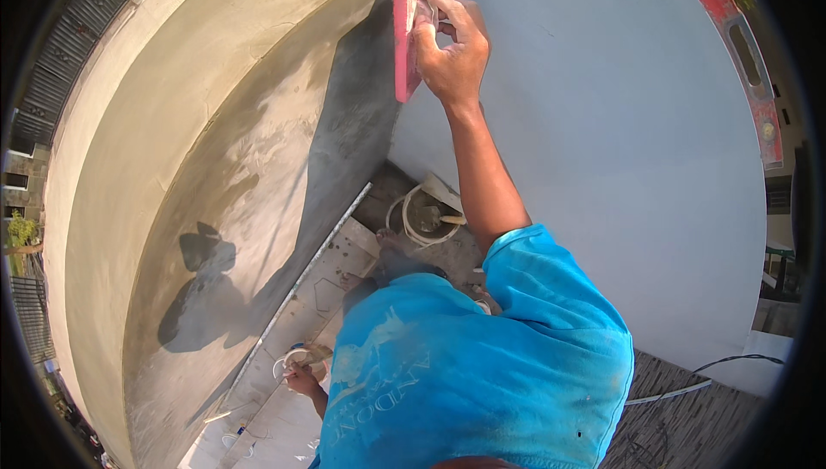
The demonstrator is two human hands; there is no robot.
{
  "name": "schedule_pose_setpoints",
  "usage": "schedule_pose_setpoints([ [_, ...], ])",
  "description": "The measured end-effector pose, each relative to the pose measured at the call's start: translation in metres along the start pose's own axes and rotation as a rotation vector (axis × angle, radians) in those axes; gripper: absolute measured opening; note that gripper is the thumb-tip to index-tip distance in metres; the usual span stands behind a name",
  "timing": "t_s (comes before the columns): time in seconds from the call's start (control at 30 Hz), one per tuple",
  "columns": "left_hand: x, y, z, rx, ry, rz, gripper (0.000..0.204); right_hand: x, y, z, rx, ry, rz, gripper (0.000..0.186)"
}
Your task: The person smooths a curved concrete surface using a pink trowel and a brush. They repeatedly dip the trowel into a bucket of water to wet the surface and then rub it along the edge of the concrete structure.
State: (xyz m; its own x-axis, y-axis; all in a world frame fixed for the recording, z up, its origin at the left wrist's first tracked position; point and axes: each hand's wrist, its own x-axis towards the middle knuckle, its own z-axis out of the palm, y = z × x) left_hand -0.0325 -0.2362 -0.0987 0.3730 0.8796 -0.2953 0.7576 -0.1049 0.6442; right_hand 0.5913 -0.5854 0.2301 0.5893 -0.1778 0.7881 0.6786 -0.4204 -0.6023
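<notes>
Float [401, 47] gripped in right hand [458, 60] near grey wall [357, 95]

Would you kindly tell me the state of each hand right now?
Left hand: at a white rounded object; whether it grips it cannot be told.
Right hand: closed, holding a pink float.

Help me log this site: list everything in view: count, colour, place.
Hand float: one, pink, upper centre
Plastered wall: one, grey, left
Smooth wall: one, pale, right
Bucket: one, whitish, at corner
Spirit level: one, red, upper right
Strip: one, white, along plastered wall
Round container: one, whitish, lower left
Cable: one, black, lower right
Slatted gates: two, dark, left edge
Shirt: one, blue, lower centre
Right hand: one, bare, gripping float
Left hand: one, bare, at container
</notes>
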Motion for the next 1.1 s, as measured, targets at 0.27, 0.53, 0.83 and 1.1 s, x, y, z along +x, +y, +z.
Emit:
schedule_pose_setpoints([
  [0.27,-0.018,0.007,0.016,0.106,0.145,-0.084,0.060,-0.008,-0.012,0.048,0.063,0.148,-0.235,0.046],
  [0.53,-0.003,0.012,0.012,0.025,0.174,-0.067,0.052,-0.104,-0.016,0.050,0.104,-0.046,-0.001,0.038],
  [0.83,0.038,0.117,0.013,-0.288,0.058,0.334,0.027,-0.071,-0.106,0.103,0.343,0.231,0.168,0.032],
  [1.1,0.018,0.197,-0.006,-0.161,-0.002,0.366,0.028,0.015,0.021,0.064,0.195,0.348,0.271,0.017],
])
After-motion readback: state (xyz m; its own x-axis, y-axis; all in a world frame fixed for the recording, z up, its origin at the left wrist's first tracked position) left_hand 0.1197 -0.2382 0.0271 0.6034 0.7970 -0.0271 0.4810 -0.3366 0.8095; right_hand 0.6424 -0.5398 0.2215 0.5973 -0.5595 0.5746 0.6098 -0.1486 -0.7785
